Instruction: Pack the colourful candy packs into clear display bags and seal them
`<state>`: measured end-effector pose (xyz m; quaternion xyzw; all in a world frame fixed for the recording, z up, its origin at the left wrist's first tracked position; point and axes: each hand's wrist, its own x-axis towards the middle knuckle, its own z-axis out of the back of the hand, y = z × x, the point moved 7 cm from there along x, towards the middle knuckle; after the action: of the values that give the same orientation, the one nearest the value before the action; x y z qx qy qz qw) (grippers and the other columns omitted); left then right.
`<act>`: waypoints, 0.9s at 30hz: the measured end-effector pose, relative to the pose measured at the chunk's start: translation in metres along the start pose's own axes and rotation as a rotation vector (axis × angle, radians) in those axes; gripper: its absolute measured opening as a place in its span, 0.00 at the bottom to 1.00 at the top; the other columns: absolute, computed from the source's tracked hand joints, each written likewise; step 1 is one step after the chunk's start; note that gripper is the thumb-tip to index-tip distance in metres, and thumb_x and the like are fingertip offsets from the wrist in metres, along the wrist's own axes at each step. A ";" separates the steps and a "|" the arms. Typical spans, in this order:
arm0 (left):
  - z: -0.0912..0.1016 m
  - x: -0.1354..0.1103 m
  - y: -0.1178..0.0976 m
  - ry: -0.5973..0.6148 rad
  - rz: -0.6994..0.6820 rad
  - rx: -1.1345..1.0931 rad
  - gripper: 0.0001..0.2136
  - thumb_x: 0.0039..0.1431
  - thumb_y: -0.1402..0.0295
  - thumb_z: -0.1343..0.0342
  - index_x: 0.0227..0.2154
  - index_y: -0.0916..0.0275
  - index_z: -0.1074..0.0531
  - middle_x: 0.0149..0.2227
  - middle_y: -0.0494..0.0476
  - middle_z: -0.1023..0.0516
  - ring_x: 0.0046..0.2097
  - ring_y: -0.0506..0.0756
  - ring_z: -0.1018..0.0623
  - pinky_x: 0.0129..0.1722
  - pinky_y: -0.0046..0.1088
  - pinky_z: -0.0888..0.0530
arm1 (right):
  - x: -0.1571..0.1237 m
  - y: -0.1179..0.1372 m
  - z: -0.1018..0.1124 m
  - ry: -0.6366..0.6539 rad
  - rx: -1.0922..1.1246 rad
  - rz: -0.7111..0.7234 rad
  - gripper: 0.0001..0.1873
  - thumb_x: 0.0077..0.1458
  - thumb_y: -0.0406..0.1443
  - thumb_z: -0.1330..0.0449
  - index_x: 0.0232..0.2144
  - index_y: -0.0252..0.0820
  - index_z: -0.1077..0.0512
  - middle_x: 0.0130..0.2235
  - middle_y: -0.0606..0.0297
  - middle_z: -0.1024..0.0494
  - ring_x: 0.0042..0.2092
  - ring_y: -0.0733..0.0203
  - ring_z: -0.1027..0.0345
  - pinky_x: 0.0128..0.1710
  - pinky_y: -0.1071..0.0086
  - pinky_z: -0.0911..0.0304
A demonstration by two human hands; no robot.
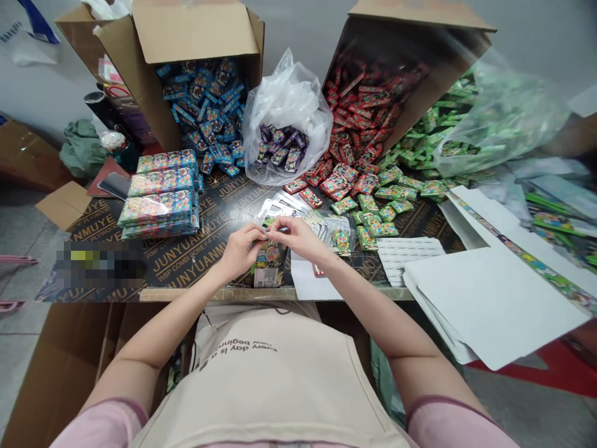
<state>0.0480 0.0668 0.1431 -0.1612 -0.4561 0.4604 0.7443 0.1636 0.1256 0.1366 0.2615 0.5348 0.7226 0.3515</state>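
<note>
My left hand (240,249) and my right hand (298,236) meet over the near middle of the table, fingers pinched together on the top of a small clear packet (269,262) with colourful printed packs inside. The packet hangs just below the fingers, above the table's front edge. Several flat clear bags (284,208) lie right behind my hands. What exactly the fingertips pinch is partly hidden.
A box of blue packs (208,102) stands back left, a plastic bag of purple packs (280,146) in the middle, a tipped box of red packs (368,106) and loose green packs (396,186) to the right. Stacked display boxes (161,196) sit left; white sheets (485,298) lie right.
</note>
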 end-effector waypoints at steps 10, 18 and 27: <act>0.001 0.000 -0.002 -0.075 0.057 -0.024 0.02 0.51 0.72 0.40 0.27 0.63 0.27 0.33 0.55 0.24 0.34 0.52 0.24 0.36 0.31 0.27 | -0.003 -0.008 -0.003 -0.131 -0.012 0.032 0.12 0.50 0.42 0.39 0.23 0.41 0.32 0.23 0.70 0.31 0.27 0.66 0.40 0.30 0.70 0.44; -0.001 -0.003 0.006 -0.164 0.218 -0.050 0.06 0.51 0.69 0.37 0.24 0.62 0.28 0.29 0.53 0.23 0.32 0.51 0.24 0.34 0.28 0.28 | -0.005 -0.028 -0.007 -0.191 0.377 -0.104 0.24 0.41 0.41 0.32 0.39 0.47 0.39 0.23 0.77 0.29 0.26 0.66 0.34 0.28 0.72 0.39; -0.004 -0.060 0.030 -0.090 0.512 -0.278 0.12 0.55 0.61 0.40 0.37 0.65 0.25 0.34 0.56 0.19 0.35 0.55 0.20 0.37 0.32 0.23 | -0.011 -0.070 0.001 -0.286 0.589 -0.309 0.23 0.52 0.51 0.42 0.47 0.48 0.39 0.32 0.67 0.22 0.32 0.62 0.28 0.32 0.68 0.34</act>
<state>0.0258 0.0329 0.0894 -0.3511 -0.4916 0.5731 0.5537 0.1871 0.1297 0.0700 0.3662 0.6985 0.4321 0.4374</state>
